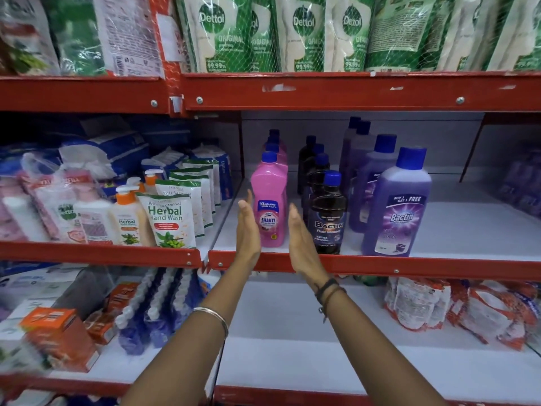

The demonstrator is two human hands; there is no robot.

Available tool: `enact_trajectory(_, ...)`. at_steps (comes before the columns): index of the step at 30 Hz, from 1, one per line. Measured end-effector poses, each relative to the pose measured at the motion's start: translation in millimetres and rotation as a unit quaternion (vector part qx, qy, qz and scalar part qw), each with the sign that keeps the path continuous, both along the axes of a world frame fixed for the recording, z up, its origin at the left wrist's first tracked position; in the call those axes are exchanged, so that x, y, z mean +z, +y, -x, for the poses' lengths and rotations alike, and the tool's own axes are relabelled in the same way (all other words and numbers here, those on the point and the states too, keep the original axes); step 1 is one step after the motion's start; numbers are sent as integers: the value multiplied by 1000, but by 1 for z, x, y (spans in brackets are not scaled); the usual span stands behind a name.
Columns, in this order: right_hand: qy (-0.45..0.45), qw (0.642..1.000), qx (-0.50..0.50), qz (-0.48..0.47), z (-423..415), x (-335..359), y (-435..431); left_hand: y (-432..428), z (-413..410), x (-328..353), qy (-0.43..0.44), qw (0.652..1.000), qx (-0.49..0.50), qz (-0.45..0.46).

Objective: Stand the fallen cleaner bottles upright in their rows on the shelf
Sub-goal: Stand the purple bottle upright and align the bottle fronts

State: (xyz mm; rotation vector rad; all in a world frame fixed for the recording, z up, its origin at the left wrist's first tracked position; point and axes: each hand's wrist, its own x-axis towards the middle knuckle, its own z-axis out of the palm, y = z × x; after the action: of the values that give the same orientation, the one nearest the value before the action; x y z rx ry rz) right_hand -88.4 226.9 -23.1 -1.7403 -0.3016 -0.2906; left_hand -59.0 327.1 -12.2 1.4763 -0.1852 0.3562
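1. Left hand (248,230) and right hand (301,244), both flat and released, palms facing, flank the front pink bottle (268,206); left looks nearer, contact unclear.
2. Bottle upright, long axis vertical, at the shelf (439,230) front edge.
3. Behind: pink row, black bottles (327,212), purple bottles (395,206), all standing. None visibly fallen.
4. Shelf right side bare.

We're in a shop aisle: red metal shelves (351,95) stocked with rows of cleaner bottles (395,206), soap pouches (301,33) and handwash packs (168,218).
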Motion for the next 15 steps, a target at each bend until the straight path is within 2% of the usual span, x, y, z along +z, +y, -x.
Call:
enact_trajectory(5, 33, 999, 1, -33, -26, 19, 15, 14, -3, -3, -21, 998, -45, -50)
enact_trajectory(15, 27, 999, -26, -13, -6, 21, 15, 28, 19, -3, 13, 994, -95, -48)
